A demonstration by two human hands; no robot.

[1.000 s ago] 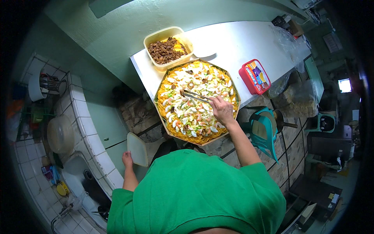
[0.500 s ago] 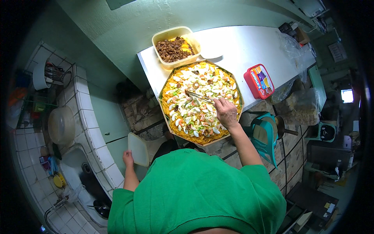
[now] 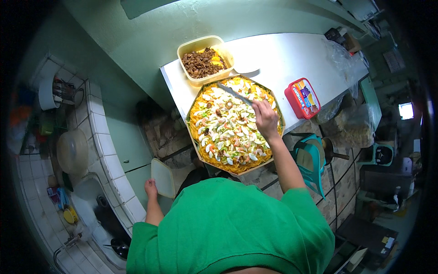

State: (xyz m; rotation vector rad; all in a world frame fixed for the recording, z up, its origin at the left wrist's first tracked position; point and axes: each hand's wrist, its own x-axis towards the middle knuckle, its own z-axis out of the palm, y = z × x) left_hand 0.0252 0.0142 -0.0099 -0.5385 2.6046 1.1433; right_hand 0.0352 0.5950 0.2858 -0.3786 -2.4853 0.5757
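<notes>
My right hand point(image 3: 266, 119) is closed round metal tongs point(image 3: 235, 95). Their tips reach the toppings near the far left rim of a large octagonal tray point(image 3: 256, 167). Yellow noodles point(image 3: 228, 166) fill the tray, topped with egg slices point(image 3: 229, 160), shrimp, chopped greens and dark brown pieces. I cannot make out anything between the tips. Low on the left, my left hand point(image 3: 150, 187) grips the edge of a pale, translucent plastic lid point(image 3: 163, 178). Beyond the tray stands a cream plastic tub point(image 3: 207, 81) holding dark brown pieces point(image 3: 200, 63) and something yellow.
A red lidded tub point(image 3: 302, 98) stands on the white table point(image 3: 278, 55), right of the tray. Clear plastic bags point(image 3: 349, 123) hang at the table's right end, near a teal plastic chair point(image 3: 310, 160). A tiled counter with a sink point(image 3: 91, 194) runs along my left.
My right hand has moved slightly away from me, and the tongs' tips have shifted from the middle toppings to near the far left rim. My left hand still holds the lid.
</notes>
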